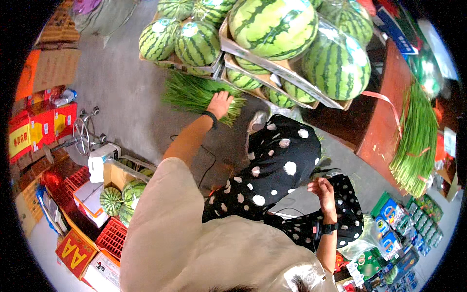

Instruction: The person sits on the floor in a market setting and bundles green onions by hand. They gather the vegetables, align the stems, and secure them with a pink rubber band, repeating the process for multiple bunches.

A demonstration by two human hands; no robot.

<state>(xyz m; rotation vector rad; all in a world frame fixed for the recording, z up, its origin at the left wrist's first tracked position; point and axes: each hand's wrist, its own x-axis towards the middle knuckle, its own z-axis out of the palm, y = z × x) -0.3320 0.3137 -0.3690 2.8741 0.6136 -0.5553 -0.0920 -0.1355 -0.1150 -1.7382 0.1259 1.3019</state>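
My left hand [220, 104] lies on a loose pile of long thin green stalks [189, 93], probably garlic chives, on the floor. Its fingers rest over the stalks' paler ends, and I cannot tell whether they grip any. Above my right thigh hangs my right hand [321, 188], fingers loosely bent and apart, with nothing visible in it. To the right, a bundle of similar stalks [416, 146], tied with pink bands, lies along a reddish-brown board [383, 109].
Stacked cardboard trays [268, 67] of large watermelons [273, 29] stand just beyond the pile. Left are a wheeled stand [83, 131], red crates [112, 237] and a box with watermelons [111, 200]. Packaged goods [390, 215] sit at lower right. A thin black cable [208, 169] crosses the floor.
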